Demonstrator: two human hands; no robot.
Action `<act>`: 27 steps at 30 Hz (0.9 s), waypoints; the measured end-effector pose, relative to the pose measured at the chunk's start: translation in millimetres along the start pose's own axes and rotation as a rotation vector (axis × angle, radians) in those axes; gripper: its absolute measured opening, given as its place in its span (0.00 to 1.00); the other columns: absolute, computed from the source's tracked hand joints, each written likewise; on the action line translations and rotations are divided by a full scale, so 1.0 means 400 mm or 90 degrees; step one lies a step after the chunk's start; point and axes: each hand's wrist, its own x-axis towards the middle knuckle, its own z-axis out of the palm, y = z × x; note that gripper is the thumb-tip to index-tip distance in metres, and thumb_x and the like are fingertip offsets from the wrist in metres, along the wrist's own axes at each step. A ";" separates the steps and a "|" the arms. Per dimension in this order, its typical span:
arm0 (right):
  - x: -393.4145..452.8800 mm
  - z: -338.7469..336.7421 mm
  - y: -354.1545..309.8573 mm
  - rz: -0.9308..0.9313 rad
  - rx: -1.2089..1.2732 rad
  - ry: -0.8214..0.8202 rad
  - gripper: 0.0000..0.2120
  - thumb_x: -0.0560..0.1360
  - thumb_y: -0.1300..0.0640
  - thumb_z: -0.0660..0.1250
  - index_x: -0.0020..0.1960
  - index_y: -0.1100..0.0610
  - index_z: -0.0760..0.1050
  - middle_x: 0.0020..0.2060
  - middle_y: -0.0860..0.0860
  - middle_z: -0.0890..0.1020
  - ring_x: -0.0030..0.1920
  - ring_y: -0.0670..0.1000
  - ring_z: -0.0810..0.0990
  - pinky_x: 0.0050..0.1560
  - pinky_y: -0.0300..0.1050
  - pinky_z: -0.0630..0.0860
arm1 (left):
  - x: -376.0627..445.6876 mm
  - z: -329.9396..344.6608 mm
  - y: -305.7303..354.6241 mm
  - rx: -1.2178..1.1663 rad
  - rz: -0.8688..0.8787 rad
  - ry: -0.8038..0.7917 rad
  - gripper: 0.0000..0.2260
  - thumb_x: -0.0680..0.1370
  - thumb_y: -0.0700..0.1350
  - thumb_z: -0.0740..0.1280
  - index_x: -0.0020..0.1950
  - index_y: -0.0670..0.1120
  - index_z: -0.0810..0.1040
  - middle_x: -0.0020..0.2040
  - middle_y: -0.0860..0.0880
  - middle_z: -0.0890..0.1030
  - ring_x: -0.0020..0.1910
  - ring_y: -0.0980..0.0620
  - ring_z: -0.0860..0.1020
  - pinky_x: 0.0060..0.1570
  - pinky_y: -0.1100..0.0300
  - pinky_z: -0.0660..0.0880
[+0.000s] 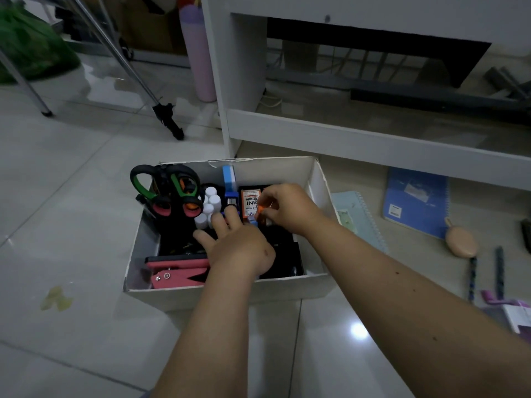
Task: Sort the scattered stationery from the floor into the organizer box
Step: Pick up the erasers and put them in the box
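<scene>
Organizer box (321,179), white cardboard w/ torn back rim, sat on glossy pale tile floor (71,196), just in front of a white desk (373,139) base. Both hands were inside it. Left hand (238,248) was flat, fingers (218,222) spread, over the black inner tray. Right hand (287,208) pinched a small orange item (261,209) w/ thumb + forefinger, right beside the refill ink box (250,203); can't tell what the item was.

In box: scissors (169,191) w/ green/black and red/orange handles upright at back-left, cluster of white caps (209,206) next to them, blue stapler (230,185) upright mid-back, pink hole punch (178,272) lying along front wall.

Still on floor, right of box: light-blue spiral notebook (362,219) touching box side, darker blue spiral notebook (416,199) under desk edge, tan round thing (462,242), two dark pens (500,271), purple-ish items at frame edge.

Room: dim, light glare on tile (359,330), yellowish stain (56,298) front-left. Metal chair legs (120,58) + green bag (31,47) back-left, pink/lilac roll (198,53) leaning by desk side, cables under desk.
</scene>
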 end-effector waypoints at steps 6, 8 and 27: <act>0.006 -0.008 -0.003 0.003 0.016 -0.037 0.09 0.72 0.64 0.69 0.51 0.62 0.81 0.48 0.57 0.83 0.43 0.49 0.79 0.44 0.36 0.72 | -0.005 -0.009 -0.005 0.048 0.007 -0.055 0.24 0.77 0.47 0.56 0.73 0.47 0.60 0.75 0.43 0.42 0.72 0.38 0.42 0.67 0.32 0.42; 0.011 -0.009 -0.005 -0.003 -0.029 -0.043 0.09 0.71 0.63 0.69 0.51 0.61 0.81 0.48 0.56 0.83 0.47 0.52 0.80 0.47 0.39 0.72 | -0.005 -0.008 -0.003 0.056 0.007 -0.064 0.26 0.76 0.47 0.56 0.75 0.48 0.57 0.76 0.43 0.40 0.73 0.38 0.40 0.66 0.31 0.41; 0.023 -0.023 -0.009 0.028 -0.056 -0.093 0.09 0.73 0.58 0.70 0.49 0.62 0.81 0.46 0.58 0.84 0.43 0.53 0.79 0.42 0.38 0.68 | -0.003 -0.007 -0.005 0.042 -0.002 -0.090 0.24 0.77 0.46 0.56 0.73 0.48 0.59 0.74 0.42 0.42 0.73 0.38 0.40 0.65 0.28 0.39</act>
